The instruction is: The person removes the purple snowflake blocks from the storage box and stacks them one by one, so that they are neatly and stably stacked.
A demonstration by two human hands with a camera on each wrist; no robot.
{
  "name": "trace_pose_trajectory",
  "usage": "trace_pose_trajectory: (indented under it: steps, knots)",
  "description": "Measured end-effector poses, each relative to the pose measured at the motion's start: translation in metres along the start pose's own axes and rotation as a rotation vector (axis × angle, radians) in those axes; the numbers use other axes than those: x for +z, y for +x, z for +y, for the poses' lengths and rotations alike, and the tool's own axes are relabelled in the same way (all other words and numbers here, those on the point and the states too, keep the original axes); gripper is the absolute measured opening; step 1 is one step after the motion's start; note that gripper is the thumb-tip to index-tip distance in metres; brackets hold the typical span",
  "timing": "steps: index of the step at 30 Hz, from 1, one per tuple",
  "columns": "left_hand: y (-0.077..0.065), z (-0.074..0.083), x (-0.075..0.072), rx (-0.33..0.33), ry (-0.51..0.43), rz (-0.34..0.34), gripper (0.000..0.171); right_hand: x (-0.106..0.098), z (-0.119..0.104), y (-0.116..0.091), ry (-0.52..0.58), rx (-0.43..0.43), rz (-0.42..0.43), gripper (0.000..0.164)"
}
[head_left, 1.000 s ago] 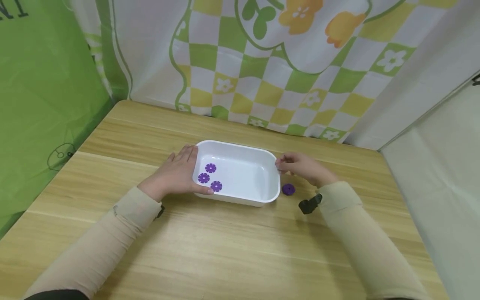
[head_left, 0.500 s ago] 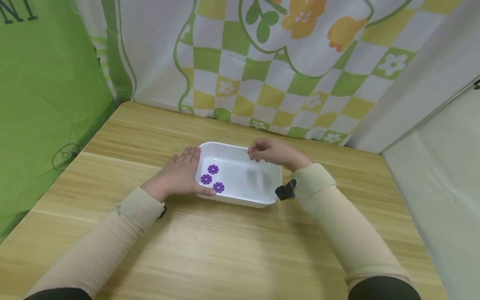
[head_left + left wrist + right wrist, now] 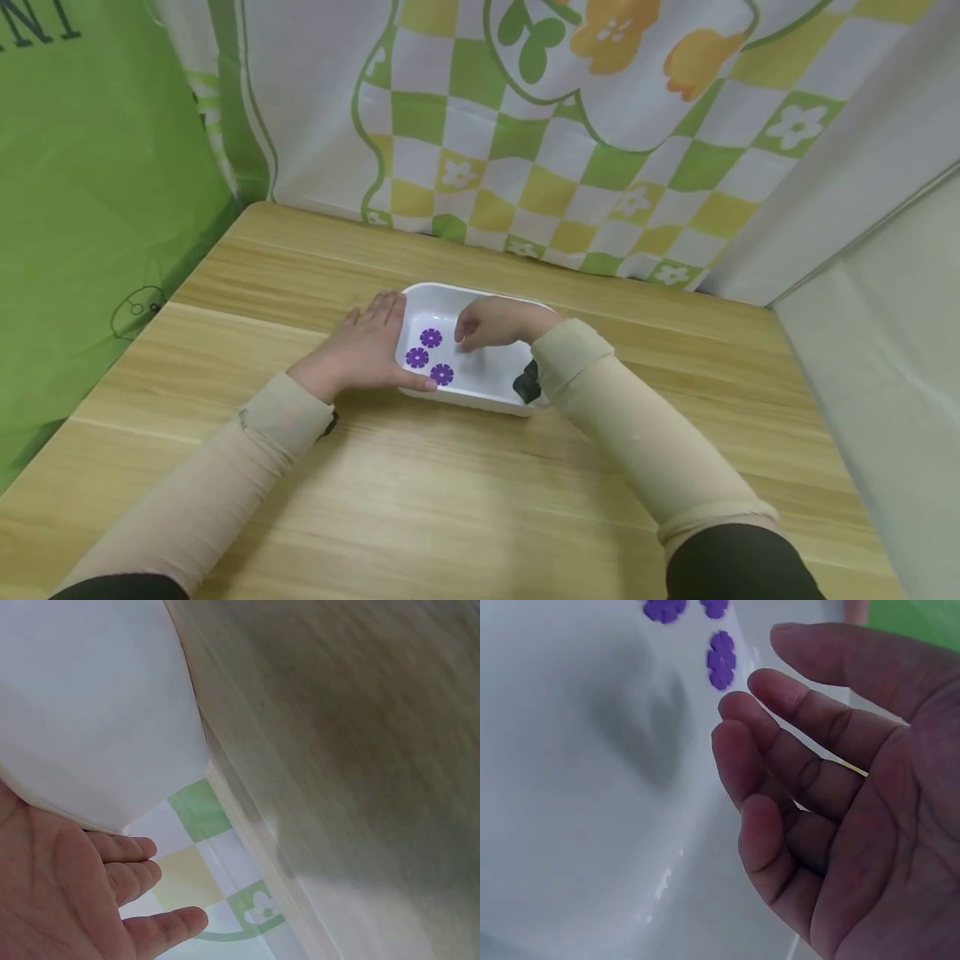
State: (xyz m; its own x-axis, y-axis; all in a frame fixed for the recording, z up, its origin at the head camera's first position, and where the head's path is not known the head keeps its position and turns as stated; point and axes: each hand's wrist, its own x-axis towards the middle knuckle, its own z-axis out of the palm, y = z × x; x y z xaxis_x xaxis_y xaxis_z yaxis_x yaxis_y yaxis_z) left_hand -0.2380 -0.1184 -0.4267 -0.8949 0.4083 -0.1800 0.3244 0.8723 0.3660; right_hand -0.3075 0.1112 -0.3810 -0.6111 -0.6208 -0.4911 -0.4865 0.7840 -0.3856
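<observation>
Wooden table [image 3: 435, 492], checked curtain [image 3: 555, 187] behind. White tray [image 3: 472, 401] on table; three purple discs [image 3: 431, 337] inside, near left hand [image 3: 363, 348], which lies flat against tray end, grasping nothing. Right hand [image 3: 501, 322] above tray, fingers loosely bent, holding nothing.

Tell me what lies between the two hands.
Three purple discs lie in the white tray, between the left hand and right hand, in the head view.
</observation>
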Motion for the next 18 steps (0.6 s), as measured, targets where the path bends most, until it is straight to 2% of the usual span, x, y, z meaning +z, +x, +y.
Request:
trace_pose_trajectory:
  steps: [3,9,12,18]
  knots:
    - [0.0,0.001,-0.001,-0.001,0.004,-0.004,0.15,0.004,-0.007,0.006,-0.029,-0.01,-0.03,0.021]
    - [-0.002,0.0,-0.003,-0.001,0.007,-0.006,0.149,0.005,-0.017,0.018,-0.069,-0.055,-0.03,0.018]
    - [-0.002,-0.001,-0.002,-0.006,0.0,-0.015,0.149,0.007,-0.022,0.024,-0.143,-0.087,-0.032,0.017]
    - [-0.001,-0.001,-0.001,0.0,-0.007,-0.001,0.15,0.016,-0.036,0.03,-0.29,-0.091,-0.08,0.023]
